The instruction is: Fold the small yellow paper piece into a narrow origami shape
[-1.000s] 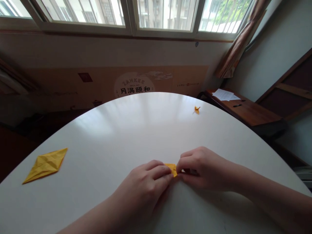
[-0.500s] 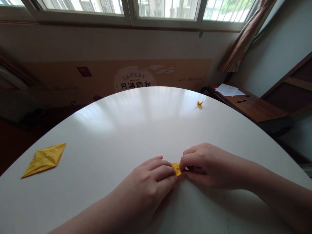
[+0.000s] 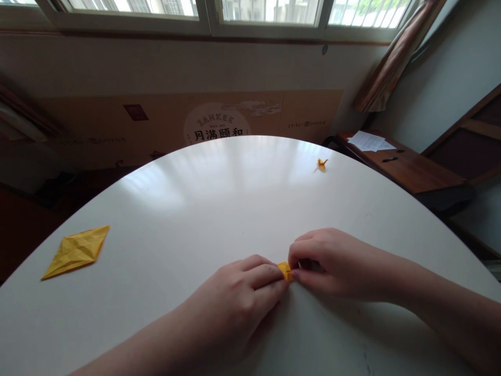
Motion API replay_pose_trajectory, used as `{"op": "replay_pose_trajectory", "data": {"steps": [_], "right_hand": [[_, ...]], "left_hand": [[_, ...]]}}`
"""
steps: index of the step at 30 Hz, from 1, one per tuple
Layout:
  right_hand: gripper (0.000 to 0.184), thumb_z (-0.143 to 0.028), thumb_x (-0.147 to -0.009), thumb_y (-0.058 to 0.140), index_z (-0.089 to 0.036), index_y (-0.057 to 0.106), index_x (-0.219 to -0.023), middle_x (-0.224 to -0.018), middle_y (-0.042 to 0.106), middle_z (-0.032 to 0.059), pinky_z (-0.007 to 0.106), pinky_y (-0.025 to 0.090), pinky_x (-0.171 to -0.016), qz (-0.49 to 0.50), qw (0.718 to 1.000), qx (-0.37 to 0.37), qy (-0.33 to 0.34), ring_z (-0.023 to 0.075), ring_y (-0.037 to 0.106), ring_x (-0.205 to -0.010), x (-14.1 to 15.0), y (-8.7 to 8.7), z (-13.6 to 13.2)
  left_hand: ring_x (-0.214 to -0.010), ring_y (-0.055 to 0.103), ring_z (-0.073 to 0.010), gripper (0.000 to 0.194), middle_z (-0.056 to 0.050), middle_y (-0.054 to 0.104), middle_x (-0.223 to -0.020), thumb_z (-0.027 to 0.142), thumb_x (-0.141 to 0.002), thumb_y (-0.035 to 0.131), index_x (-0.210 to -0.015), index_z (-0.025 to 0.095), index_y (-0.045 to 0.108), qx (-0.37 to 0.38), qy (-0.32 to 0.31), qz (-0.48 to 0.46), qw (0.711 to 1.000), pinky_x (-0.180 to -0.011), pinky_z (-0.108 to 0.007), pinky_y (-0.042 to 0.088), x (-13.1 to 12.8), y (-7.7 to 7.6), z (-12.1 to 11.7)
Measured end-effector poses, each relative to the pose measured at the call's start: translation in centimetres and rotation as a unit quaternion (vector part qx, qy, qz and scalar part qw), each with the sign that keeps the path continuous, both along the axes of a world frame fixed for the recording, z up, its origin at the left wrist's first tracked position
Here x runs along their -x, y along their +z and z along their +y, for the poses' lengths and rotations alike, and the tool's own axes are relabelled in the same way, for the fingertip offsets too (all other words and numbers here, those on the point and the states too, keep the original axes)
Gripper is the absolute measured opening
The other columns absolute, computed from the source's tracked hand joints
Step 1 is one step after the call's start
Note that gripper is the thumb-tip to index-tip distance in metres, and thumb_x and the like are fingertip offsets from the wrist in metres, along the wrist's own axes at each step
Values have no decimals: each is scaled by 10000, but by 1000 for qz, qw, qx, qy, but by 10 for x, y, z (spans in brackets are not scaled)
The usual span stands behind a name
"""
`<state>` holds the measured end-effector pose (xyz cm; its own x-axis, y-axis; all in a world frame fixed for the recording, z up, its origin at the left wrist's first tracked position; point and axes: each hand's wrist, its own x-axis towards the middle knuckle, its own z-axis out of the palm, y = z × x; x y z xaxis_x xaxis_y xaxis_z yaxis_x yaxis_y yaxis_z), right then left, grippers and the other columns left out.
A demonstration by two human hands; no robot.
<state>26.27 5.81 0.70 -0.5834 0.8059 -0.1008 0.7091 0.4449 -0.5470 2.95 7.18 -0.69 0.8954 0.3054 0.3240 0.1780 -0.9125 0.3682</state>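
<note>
A small piece of folded yellow paper (image 3: 285, 270) lies low over the white table, between my two hands. My left hand (image 3: 250, 290) covers its left part, with the fingers together and pressed on the paper. From the other side my right hand (image 3: 323, 261) pinches the paper's right edge between thumb and forefinger. Most of the paper is hidden under the fingers, so its full shape cannot be made out.
On the white round table (image 3: 203, 203) a larger diamond of folded yellow paper (image 3: 78, 250) lies at the left. A tiny folded paper bird (image 3: 321, 165) stands near the far right edge. Beyond is a wooden side table (image 3: 422, 172) with white sheets (image 3: 370, 141).
My left fingers have drawn in closer together on the paper, and less of it shows. The right hand keeps its pinch, with thumb and forefinger slightly shifted. The whole view has tilted a little.
</note>
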Motion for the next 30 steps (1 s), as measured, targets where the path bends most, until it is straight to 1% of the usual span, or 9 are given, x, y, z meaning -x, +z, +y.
{"op": "replay_pose_trajectory", "data": {"steps": [9, 17, 22, 24, 27, 30], "right_hand": [[75, -199, -821, 611, -216, 640, -754, -746, 685, -37, 238, 379, -623, -5, 999, -2, -40, 127, 593, -675, 3, -4, 0], [72, -176, -805, 620, -211, 665, -762, -762, 697, -26, 236, 376, -617, -2, 999, 3, -42, 132, 601, -694, 6, -2, 0], [83, -162, -813, 615, -207, 667, -767, -752, 690, -23, 235, 377, -616, -3, 999, 11, -36, 132, 595, -691, 3, 0, 1], [85, -155, -817, 613, -211, 676, -800, -750, 689, -23, 233, 374, -608, -5, 999, 14, -29, 133, 591, -688, 1, 2, 1], [104, -162, -825, 616, -221, 694, -861, -766, 700, -17, 234, 372, -600, -6, 1000, 13, -27, 144, 598, -700, -4, 5, 3], [113, -157, -826, 625, -220, 713, -862, -784, 716, -10, 239, 385, -619, -7, 1000, 14, -20, 151, 618, -725, -8, 6, 4]], "left_hand": [[-973, 612, -225, 251, -115, 692, -1054, 141, -950, 489, -1143, 111, 647, 20, 5, 33, 999, -854, -327, 549, 0, -1, -1], [-982, 586, -240, 267, -125, 667, -1098, 134, -942, 492, -1157, 101, 646, 28, 11, 57, 998, -861, -349, 541, 1, -2, -2], [-990, 600, -235, 277, -117, 675, -1088, 142, -948, 478, -1169, 110, 642, 15, 11, 61, 998, -868, -342, 546, -1, 0, -2], [-1034, 603, -234, 280, -116, 668, -1159, 128, -938, 487, -1170, 123, 643, 4, 14, 60, 998, -897, -344, 542, -1, 0, -2], [-1146, 580, -250, 295, -102, 647, -1283, 138, -935, 494, -1197, 136, 630, -19, 21, 57, 998, -998, -385, 499, 0, -1, -1], [-1177, 569, -258, 306, -83, 662, -1285, 165, -941, 489, -1219, 147, 614, -23, 21, 59, 998, -1047, -410, 457, 1, -1, 1]]}}
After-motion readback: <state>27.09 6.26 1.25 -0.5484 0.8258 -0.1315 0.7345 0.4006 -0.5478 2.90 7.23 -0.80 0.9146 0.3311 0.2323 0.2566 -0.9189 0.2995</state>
